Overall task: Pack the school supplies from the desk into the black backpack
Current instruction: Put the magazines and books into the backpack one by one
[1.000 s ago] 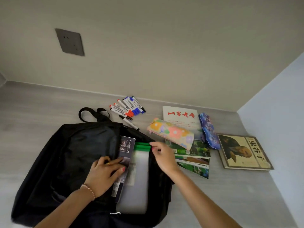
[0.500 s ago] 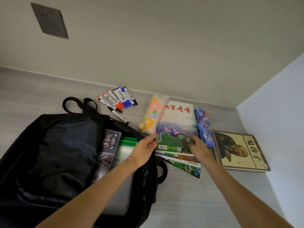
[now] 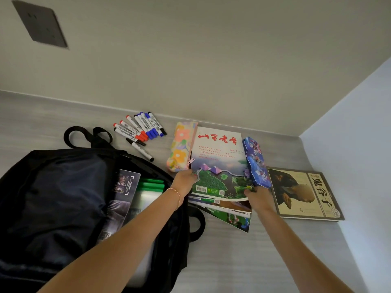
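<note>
The open black fabric backpack (image 3: 63,199), lying flat at the desk's eight o'clock, is already partly filled: a dark glossy booklet (image 3: 124,187) and green-spined folders (image 3: 151,185) are seen inside its mouth. A thin magazine with a white cover and red title (image 3: 218,163), topmost of a fanned stack at centre, is gripped at its lower corners, one by the left hand (image 3: 184,182) and one by the right hand (image 3: 257,196). Packing is judged roughly a third done. Left on the grey desk (image 3: 222,261) are the loose whiteboard markers (image 3: 139,132) at eleven o'clock, a floral fabric pencil pouch (image 3: 182,144), a blue patterned pencil case (image 3: 256,163) and, at three o'clock, a tan portrait-cover book (image 3: 304,193).
</note>
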